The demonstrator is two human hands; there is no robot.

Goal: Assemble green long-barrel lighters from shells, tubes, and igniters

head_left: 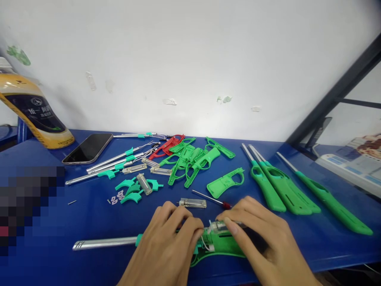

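Observation:
Low in the view, a long-necked gas lighter lies opened up, its metal tube (104, 243) pointing left and its green half shell (228, 245) under my hands. My left hand (168, 242) is closed over the teal part where the tube meets the shell; its fingertips are partly hidden. A clear fuel tank (218, 226) rests at the shell, pinched by my right hand (262, 236) between thumb and fingers. A white wire (205, 243) loops out beside it. Just beyond my hands lie another clear tank (193, 203) and a screwdriver (212, 198) with a red handle.
Several green shell halves (193, 159), a red shell (171, 146), teal triggers (131, 197) and metal tubes (104, 161) lie further back. Assembled green lighters (288, 190) are at right. A phone (88, 148) and a drink bottle (37, 111) stand near the white wall.

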